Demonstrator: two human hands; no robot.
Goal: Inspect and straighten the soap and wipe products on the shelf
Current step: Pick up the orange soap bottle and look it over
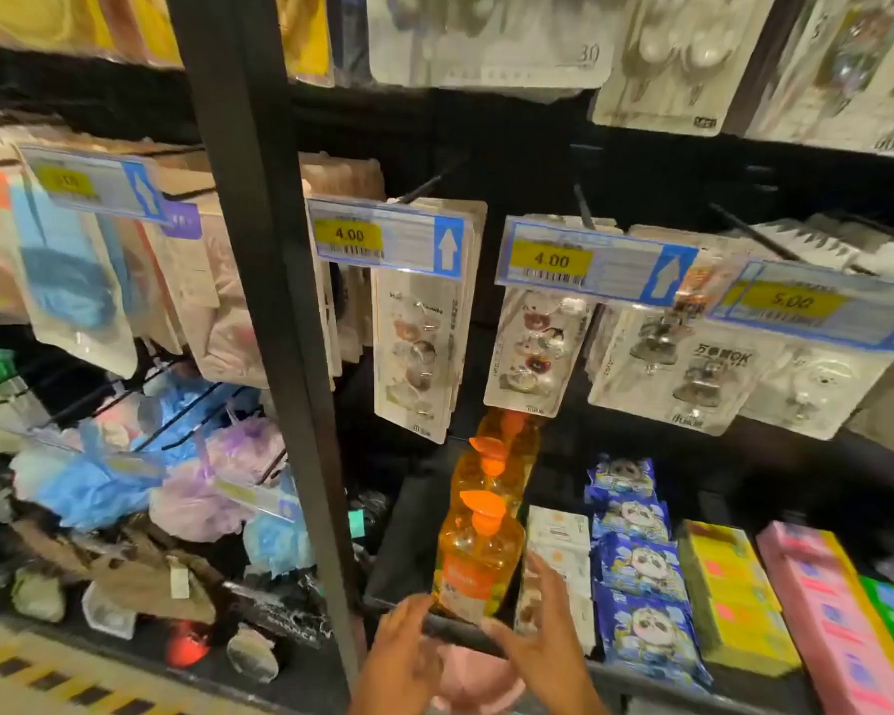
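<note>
Head view, left hand (403,647): fingers were straight and loosely spread, tips at the front soap bottle (478,565) base; contact was too blurred to call.
Right hand (538,627): fingers were straight, lying along the bottle's right side.
Soap bottle: it stood upright at the shelf edge (460,631), heading an orange row.
White wipe packs (558,539): they sat just right of it, beside the blue panda packs (641,575).

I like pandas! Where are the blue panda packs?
In the head view, the blue panda packs sit low and right of centre, between the white packs and the yellow boxes.
</note>
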